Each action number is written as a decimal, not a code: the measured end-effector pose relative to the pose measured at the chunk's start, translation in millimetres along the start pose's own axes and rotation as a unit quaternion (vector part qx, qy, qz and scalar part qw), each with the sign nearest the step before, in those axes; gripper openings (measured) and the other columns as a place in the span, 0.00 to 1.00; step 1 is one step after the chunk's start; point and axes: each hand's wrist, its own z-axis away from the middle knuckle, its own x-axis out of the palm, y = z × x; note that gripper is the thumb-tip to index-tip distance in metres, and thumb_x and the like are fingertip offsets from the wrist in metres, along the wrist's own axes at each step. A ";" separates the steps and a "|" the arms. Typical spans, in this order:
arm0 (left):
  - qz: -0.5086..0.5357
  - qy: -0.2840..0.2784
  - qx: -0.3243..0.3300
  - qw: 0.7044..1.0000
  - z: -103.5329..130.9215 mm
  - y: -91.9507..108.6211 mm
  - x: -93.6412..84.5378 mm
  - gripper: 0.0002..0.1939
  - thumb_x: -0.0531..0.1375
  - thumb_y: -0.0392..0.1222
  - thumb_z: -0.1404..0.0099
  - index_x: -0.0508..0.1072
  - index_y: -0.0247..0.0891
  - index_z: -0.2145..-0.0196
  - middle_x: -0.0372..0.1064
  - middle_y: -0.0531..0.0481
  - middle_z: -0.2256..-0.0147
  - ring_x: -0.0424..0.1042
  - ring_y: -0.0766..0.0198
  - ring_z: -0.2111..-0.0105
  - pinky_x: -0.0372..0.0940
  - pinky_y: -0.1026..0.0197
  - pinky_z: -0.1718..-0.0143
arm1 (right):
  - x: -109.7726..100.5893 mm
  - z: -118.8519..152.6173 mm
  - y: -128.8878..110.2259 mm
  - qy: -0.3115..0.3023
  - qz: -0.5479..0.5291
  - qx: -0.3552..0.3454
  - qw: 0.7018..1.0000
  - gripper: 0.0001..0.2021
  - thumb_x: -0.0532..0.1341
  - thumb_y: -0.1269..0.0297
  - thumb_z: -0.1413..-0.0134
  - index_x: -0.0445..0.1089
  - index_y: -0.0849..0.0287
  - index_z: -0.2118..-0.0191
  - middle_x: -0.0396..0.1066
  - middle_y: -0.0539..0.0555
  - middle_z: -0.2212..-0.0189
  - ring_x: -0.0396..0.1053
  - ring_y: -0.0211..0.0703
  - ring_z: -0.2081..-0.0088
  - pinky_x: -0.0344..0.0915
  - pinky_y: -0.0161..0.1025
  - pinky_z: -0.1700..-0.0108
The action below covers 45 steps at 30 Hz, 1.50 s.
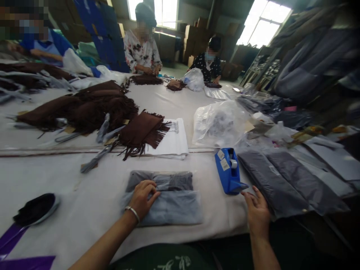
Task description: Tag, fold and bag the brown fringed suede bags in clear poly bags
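Observation:
A flat, clear plastic bag point(180, 210) with a folded grey garment point(181, 180) inside lies in front of me. My left hand point(144, 198) rests on it at the flap's edge, fingers bent over the plastic and thumb apart. To the right stands a blue tape dispenser point(225, 170) with a white roll in it. My right hand point(256, 204) is at its front tip, thumb and index finger apart on either side of the tip. Whether a strip of tape touches those fingers cannot be made out.
Bagged dark grey garments point(281, 180) lie right of the dispenser. Brown fringed scarves point(84, 107) are heaped back left, one on white sheets point(176, 140). A clear plastic bag point(219, 123) sits behind. A black, bowl-like object point(36, 208) lies left. Several people work across the table.

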 end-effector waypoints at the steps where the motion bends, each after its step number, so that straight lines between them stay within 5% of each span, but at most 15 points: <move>1: 0.007 0.002 -0.006 1.000 0.1 1.5 -0.7 0.08 0.58 0.42 0.36 0.67 0.39 0.72 0.68 0.48 0.62 0.65 0.56 0.57 0.59 0.51 0.54 | -4.4 1.1 5.7 0.002 0.030 0.009 1.000 0.32 0.62 0.52 0.52 0.59 0.60 0.43 0.73 0.53 0.69 0.69 0.49 0.57 0.57 0.52 0.46; 6: 0.055 0.006 -0.039 0.998 2.3 3.6 -2.1 0.06 0.60 0.39 0.38 0.67 0.39 0.71 0.68 0.48 0.62 0.65 0.57 0.57 0.58 0.52 0.54 | -14.5 6.9 -8.5 -0.014 0.073 -0.016 0.997 0.35 0.62 0.51 0.51 0.53 0.58 0.39 0.72 0.52 0.67 0.68 0.50 0.55 0.55 0.56 0.44; 9: 0.088 0.009 -0.044 0.995 2.9 3.6 -3.0 0.06 0.60 0.38 0.37 0.66 0.38 0.71 0.68 0.49 0.63 0.65 0.58 0.58 0.58 0.53 0.54 | 10.0 28.4 -50.6 -0.179 0.057 -0.120 0.975 0.35 0.60 0.55 0.47 0.47 0.57 0.37 0.71 0.50 0.67 0.68 0.47 0.56 0.54 0.53 0.43; 12: 0.097 0.016 -0.048 0.994 2.3 3.2 -3.6 0.06 0.60 0.39 0.37 0.66 0.38 0.71 0.68 0.49 0.64 0.65 0.59 0.59 0.58 0.54 0.55 | 63.1 54.6 -94.5 -0.425 0.062 -0.245 0.869 0.32 0.57 0.60 0.43 0.44 0.53 0.36 0.70 0.49 0.65 0.67 0.43 0.55 0.56 0.49 0.43; 14: 0.090 0.014 -0.046 0.995 2.4 3.1 -3.2 0.06 0.60 0.39 0.37 0.65 0.38 0.71 0.68 0.49 0.64 0.65 0.58 0.59 0.58 0.53 0.55 | 102.6 67.1 -114.7 -0.529 0.089 -0.322 0.780 0.31 0.56 0.65 0.42 0.44 0.51 0.36 0.69 0.49 0.67 0.66 0.42 0.57 0.57 0.47 0.45; 17: 0.069 0.010 -0.045 0.997 4.0 3.9 -1.7 0.06 0.60 0.38 0.38 0.66 0.38 0.71 0.68 0.49 0.63 0.64 0.58 0.59 0.57 0.52 0.55 | 147.6 78.2 -126.5 -0.577 0.193 -0.409 0.680 0.34 0.60 0.71 0.48 0.48 0.51 0.37 0.69 0.50 0.68 0.65 0.44 0.60 0.60 0.47 0.49; 20: 0.054 0.006 -0.043 0.998 5.5 4.8 -0.5 0.05 0.60 0.37 0.37 0.66 0.38 0.70 0.67 0.49 0.63 0.64 0.57 0.59 0.57 0.52 0.55 | 167.6 81.2 -123.1 -0.550 0.283 -0.450 0.644 0.37 0.63 0.71 0.51 0.49 0.53 0.37 0.69 0.51 0.69 0.65 0.46 0.63 0.61 0.45 0.52; 23: 0.048 0.004 -0.041 0.998 6.0 4.3 0.0 0.05 0.60 0.37 0.38 0.65 0.38 0.70 0.67 0.49 0.63 0.64 0.57 0.58 0.57 0.52 0.54 | 169.0 74.3 -117.6 -0.490 0.341 -0.458 0.658 0.38 0.64 0.66 0.51 0.48 0.54 0.36 0.71 0.53 0.70 0.66 0.49 0.63 0.62 0.45 0.55; 27: 0.050 0.008 -0.042 0.998 5.7 1.6 1.6 0.06 0.60 0.37 0.38 0.65 0.38 0.70 0.67 0.49 0.63 0.63 0.57 0.58 0.57 0.52 0.54 | 159.0 59.6 -111.6 -0.400 0.349 -0.429 0.731 0.38 0.63 0.64 0.48 0.44 0.55 0.35 0.72 0.56 0.66 0.66 0.53 0.58 0.63 0.49 0.55; 29: 0.053 0.009 -0.041 0.998 4.7 1.4 3.0 0.06 0.60 0.37 0.38 0.65 0.38 0.71 0.67 0.49 0.63 0.63 0.57 0.58 0.57 0.52 0.55 | 155.2 57.8 -105.4 -0.398 0.293 -0.426 0.758 0.38 0.63 0.63 0.48 0.43 0.52 0.35 0.70 0.56 0.56 0.61 0.53 0.49 0.61 0.50 0.48; 34: 0.046 0.016 -0.045 0.998 4.8 5.7 -1.1 0.05 0.60 0.37 0.38 0.66 0.39 0.70 0.68 0.49 0.63 0.65 0.57 0.58 0.58 0.52 0.54 | 158.6 62.3 -89.1 -0.431 0.238 -0.430 0.757 0.31 0.62 0.61 0.47 0.52 0.51 0.39 0.55 0.55 0.39 0.40 0.54 0.35 0.52 0.56 0.40; 37: 0.007 0.015 -0.044 0.999 13.7 1.4 -17.9 0.06 0.61 0.39 0.39 0.68 0.39 0.64 0.68 0.47 0.58 0.64 0.55 0.54 0.56 0.49 0.50 | 160.6 61.0 -98.7 -0.372 0.186 -0.410 0.812 0.17 0.57 0.60 0.43 0.65 0.54 0.48 0.59 0.56 0.42 0.44 0.54 0.37 0.49 0.56 0.39; 39: -0.033 0.012 -0.052 0.998 23.8 -7.1 -34.2 0.12 0.62 0.42 0.39 0.68 0.40 0.58 0.67 0.46 0.55 0.63 0.54 0.52 0.53 0.46 0.47 | 160.5 63.9 -115.7 -0.384 0.135 -0.374 0.833 0.11 0.54 0.58 0.41 0.70 0.55 0.57 0.66 0.55 0.48 0.56 0.51 0.42 0.54 0.50 0.41; 41: -0.061 0.007 -0.073 0.995 34.3 -18.1 -50.2 0.10 0.62 0.42 0.40 0.69 0.40 0.60 0.68 0.46 0.56 0.64 0.53 0.53 0.53 0.45 0.47 | 162.4 73.3 -136.8 -0.455 0.115 -0.325 0.821 0.12 0.52 0.56 0.39 0.70 0.55 0.62 0.71 0.53 0.59 0.67 0.45 0.54 0.61 0.43 0.49; 45: -0.045 0.013 -0.135 0.990 46.3 -34.3 -65.5 0.06 0.60 0.40 0.39 0.68 0.39 0.73 0.68 0.49 0.68 0.66 0.57 0.63 0.60 0.52 0.57 | 184.3 106.8 -175.1 -0.618 0.167 -0.303 0.707 0.19 0.46 0.55 0.37 0.70 0.58 0.67 0.71 0.50 0.71 0.68 0.40 0.67 0.63 0.36 0.64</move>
